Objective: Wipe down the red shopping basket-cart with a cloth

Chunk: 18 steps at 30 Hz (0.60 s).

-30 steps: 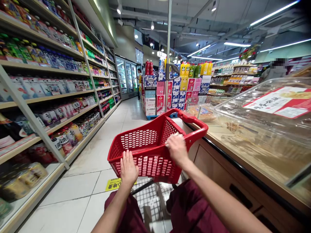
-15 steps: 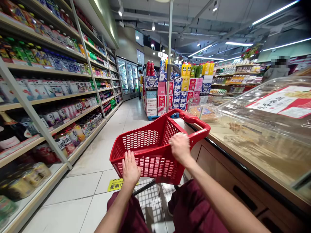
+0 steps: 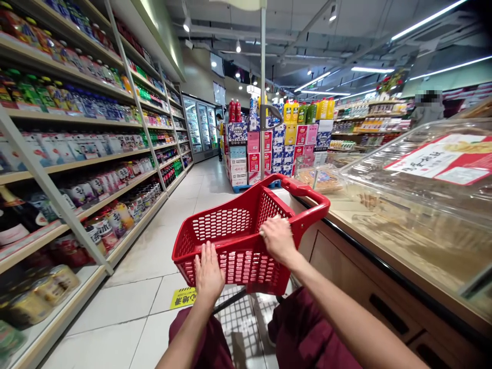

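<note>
Left hand (image 3: 209, 275) flat against red perforated-plastic cart basket (image 3: 242, 266); right hand (image 3: 280, 241) curled, hold unclear; uneven push risks bumping brown wood-panelled counter (image 3: 342, 271).

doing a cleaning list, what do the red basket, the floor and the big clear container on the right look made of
Red basket: likely moulded plastic, glossy; slotted walls and shiny highlights suggest it.
Floor: tile, perhaps ceramic or stone, smooth; straight joints and soft reflections show.
Clear container: probably thin plastic, shiny; see-through, with glints along its ridges.
</note>
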Motion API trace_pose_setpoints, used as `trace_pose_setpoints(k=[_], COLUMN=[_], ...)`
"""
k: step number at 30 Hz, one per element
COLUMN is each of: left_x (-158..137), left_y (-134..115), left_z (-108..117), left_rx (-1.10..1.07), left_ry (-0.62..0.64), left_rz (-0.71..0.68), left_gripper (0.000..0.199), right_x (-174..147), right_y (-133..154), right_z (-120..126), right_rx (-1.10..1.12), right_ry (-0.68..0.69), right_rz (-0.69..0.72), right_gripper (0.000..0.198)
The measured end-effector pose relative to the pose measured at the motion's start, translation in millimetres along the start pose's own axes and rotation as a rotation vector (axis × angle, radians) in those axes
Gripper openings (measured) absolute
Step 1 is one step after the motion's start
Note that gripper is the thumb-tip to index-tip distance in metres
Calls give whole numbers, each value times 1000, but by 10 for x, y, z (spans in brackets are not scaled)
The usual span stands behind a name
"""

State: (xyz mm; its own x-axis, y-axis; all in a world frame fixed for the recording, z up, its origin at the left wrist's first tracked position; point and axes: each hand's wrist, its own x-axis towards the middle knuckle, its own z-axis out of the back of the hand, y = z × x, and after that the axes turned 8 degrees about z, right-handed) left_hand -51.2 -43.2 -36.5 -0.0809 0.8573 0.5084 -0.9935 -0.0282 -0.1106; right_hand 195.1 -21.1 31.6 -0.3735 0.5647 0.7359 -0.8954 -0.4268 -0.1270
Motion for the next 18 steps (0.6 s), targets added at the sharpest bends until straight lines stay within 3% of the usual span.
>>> trace_pose_setpoints(k=[3,7,9,11,15,18], left_x=[-18,-23,-20,-18,-18,-18], left_y=[9,-21,-59,-89,-56,-5], left_z=[-7,-9,-8,-3,17,22], left_rx=[6,-2,-16,-24,-7,16], left_ry=[-10,1,4,3,-2,-10], left_rz=[-27,-30,0,31,11,-27], left_gripper=[73,70,69,70,71,70], right_x=[-11,-192,-218,-186,-100,-177], right_y=[45,-671,-884,-777,-138,-124], right_z=[-14,299,368,286,-23,-15], right_rx=[40,-123,-199,-191,-28,2], right_ry=[33,-96,-176,-168,-15,3], right_rz=[43,-155,-262,-253,39,125], right_gripper=[28,32,33,33,31,41])
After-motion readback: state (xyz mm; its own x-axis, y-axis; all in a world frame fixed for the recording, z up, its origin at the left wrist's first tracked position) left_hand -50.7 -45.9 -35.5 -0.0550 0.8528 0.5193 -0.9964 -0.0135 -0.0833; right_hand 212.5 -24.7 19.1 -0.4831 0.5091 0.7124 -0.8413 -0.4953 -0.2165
